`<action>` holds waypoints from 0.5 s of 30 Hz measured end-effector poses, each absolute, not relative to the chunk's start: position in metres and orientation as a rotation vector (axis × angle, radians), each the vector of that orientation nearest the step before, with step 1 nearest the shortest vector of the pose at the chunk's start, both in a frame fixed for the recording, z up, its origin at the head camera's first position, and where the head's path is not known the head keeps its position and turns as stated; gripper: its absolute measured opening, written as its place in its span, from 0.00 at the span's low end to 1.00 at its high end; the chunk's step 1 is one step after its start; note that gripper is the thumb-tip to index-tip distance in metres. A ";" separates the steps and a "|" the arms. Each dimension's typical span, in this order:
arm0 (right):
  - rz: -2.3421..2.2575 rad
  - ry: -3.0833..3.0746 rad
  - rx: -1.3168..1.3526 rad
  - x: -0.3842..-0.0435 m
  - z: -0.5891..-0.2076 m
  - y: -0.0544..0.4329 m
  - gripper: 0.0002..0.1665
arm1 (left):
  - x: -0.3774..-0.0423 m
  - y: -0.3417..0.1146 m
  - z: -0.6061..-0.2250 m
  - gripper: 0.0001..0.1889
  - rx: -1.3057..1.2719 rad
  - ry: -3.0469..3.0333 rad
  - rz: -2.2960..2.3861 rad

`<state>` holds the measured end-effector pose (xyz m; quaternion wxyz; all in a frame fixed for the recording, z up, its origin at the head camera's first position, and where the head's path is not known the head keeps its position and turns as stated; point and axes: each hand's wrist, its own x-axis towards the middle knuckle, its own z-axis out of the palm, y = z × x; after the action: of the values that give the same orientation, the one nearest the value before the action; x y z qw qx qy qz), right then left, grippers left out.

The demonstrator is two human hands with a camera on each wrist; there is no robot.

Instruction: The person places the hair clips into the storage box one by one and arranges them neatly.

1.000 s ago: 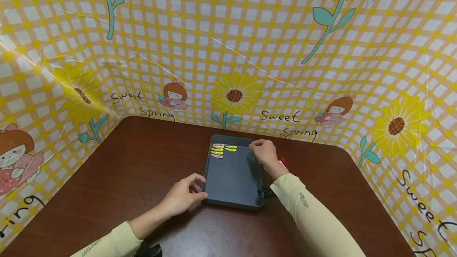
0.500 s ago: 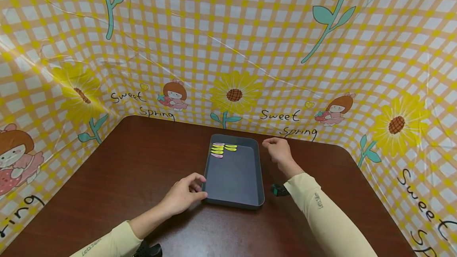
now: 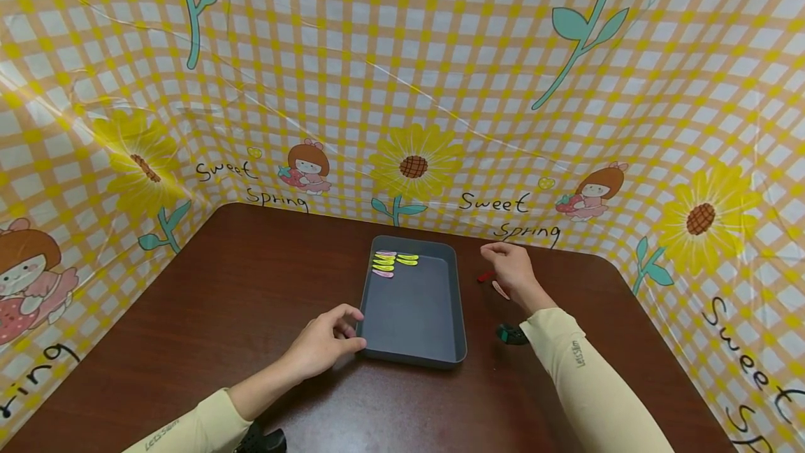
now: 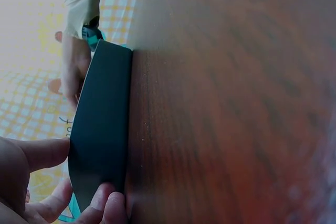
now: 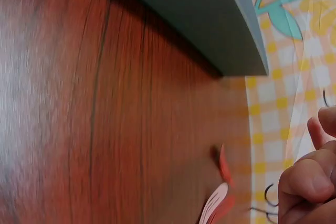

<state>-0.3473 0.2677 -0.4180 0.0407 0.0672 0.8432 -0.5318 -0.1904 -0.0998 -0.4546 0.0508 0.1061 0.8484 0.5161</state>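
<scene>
A dark grey rectangular tray [image 3: 411, 320] lies on the table. In its far left part are yellow and pink snap hair clips [image 3: 383, 265], set in a column with a second short column of yellow ones beside it. My left hand [image 3: 323, 341] is at the tray's near left corner, thumb and fingers touching the outer wall. My right hand [image 3: 512, 271] hovers right of the tray, fingers loosely bent, with nothing visible in them. Beneath it lie a red hair clip [image 3: 485, 276] and a pink hair clip [image 3: 501, 290], partly hidden by the hand in the head view.
The brown wooden table [image 3: 270, 271] carries the tray near its back edge. A checked cloth [image 3: 352, 89] with sunflowers hangs around the back and sides. A dark wrist strap with a green part [image 3: 511, 333] shows under the right forearm.
My right hand has moved right, from over the tray's right rim to above the loose clips. The left hand, the tray and the clips in it stay put.
</scene>
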 end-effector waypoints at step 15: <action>-1.619 2.619 0.146 -0.356 -0.439 0.298 0.26 | -0.193 -0.101 -0.457 0.18 0.336 2.568 1.561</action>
<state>-0.3560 0.2983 -0.4393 0.0294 0.0473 0.8492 -0.5251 -0.1927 -0.1015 -0.4565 0.0587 0.1110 0.8477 0.5154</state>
